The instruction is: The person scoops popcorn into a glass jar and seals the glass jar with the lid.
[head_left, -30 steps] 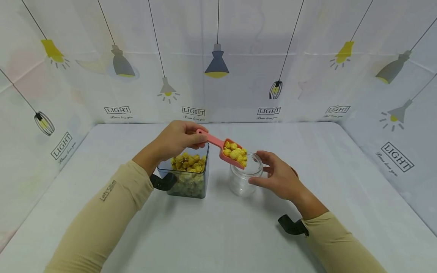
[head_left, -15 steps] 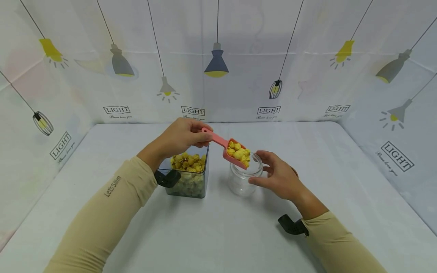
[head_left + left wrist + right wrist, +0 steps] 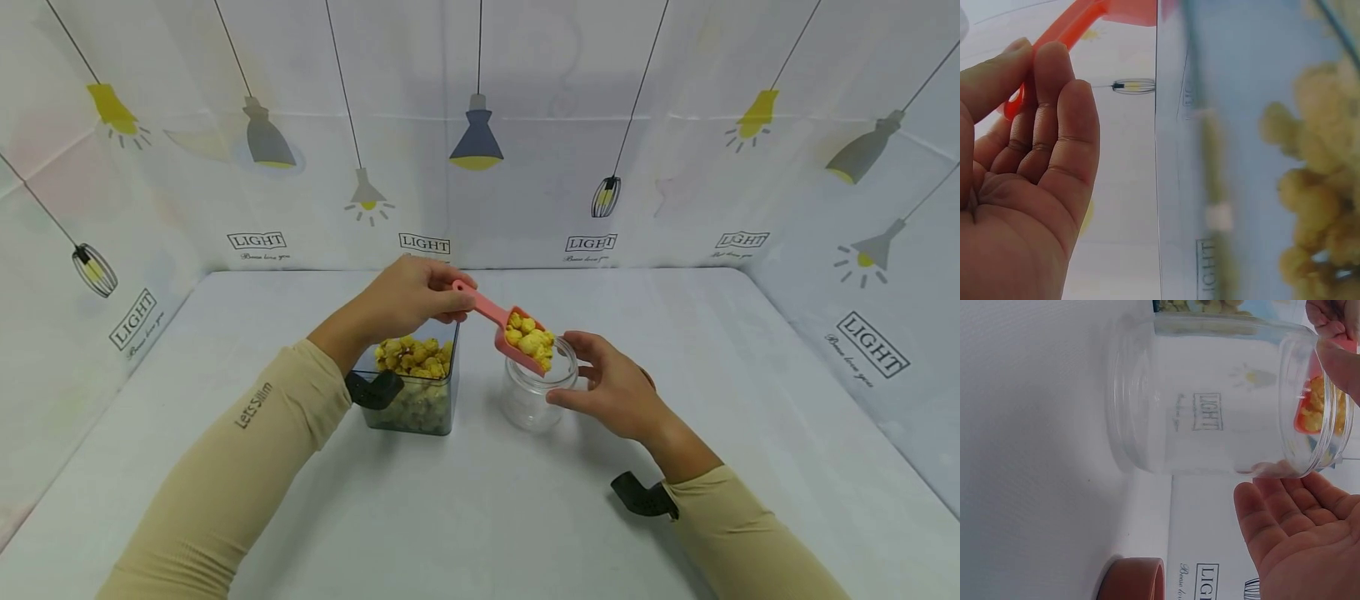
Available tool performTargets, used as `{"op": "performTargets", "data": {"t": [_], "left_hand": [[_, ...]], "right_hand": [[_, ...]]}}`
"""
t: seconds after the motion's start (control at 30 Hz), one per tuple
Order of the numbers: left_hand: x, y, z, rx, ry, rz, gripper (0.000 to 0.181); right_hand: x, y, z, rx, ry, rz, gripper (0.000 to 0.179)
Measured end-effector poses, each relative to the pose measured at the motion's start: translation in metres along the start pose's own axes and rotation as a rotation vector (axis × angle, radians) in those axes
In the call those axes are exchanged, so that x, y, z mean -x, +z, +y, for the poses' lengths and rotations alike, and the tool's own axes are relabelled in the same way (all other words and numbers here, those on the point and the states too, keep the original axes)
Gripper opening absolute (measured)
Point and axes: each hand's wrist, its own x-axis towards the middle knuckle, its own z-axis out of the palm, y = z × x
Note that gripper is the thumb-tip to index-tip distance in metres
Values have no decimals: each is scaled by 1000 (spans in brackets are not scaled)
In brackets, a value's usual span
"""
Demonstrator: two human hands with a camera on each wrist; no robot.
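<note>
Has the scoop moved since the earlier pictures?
Yes: in the head view, the scoop has shifted right, farther over the jar, which stayed put.

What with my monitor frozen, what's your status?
Left grip pinching pink scoop, popcorn aboard. Right grip round glass jar. Scoop tip at jar's mouth. No obstruction seen.

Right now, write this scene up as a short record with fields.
Left hand: pinches the handle of a pink plastic scoop
Scoop load: yellow popcorn
Scoop position: sloping down at the mouth of a clear round jar; whether its tip is inside is unclear
Right hand: holds the jar near its rim, between thumb and fingers
Jar: upright on the white tabletop, no popcorn visible at its bottom
Supply: transparent tinted square container, left of the jar, with more popcorn
</note>
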Motion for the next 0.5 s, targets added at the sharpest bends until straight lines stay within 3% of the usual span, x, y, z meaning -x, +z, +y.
{"op": "performTargets", "data": {"t": [0.5], "left_hand": [[-1, 2, 7, 13, 3, 12, 32]], "right_hand": [[-1, 0, 1, 0, -2, -1, 89]]}}
